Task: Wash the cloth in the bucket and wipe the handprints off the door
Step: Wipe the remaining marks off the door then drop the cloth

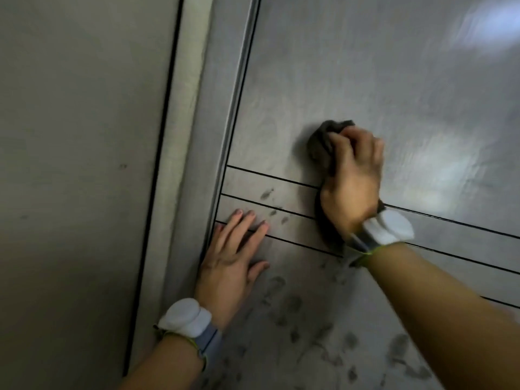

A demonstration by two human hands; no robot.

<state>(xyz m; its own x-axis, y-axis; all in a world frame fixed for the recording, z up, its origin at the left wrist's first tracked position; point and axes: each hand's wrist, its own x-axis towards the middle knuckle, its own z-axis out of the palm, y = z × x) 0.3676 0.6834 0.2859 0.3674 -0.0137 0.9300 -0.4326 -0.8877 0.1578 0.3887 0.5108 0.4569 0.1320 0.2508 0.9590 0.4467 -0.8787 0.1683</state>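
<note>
Wiping the door — handprints not yet all gone

My right hand (351, 175) grips the bunched cloth (320, 144) against the door (365, 66); my left hand (233, 254) rests flat, fingers spread. Next, I judge, down to the dark handprints (309, 319) — firm strokes.

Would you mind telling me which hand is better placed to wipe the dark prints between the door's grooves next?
The right hand. It already grips the cloth against the door, just right of those prints. The left hand lies flat on the door below them, holding nothing.
</note>
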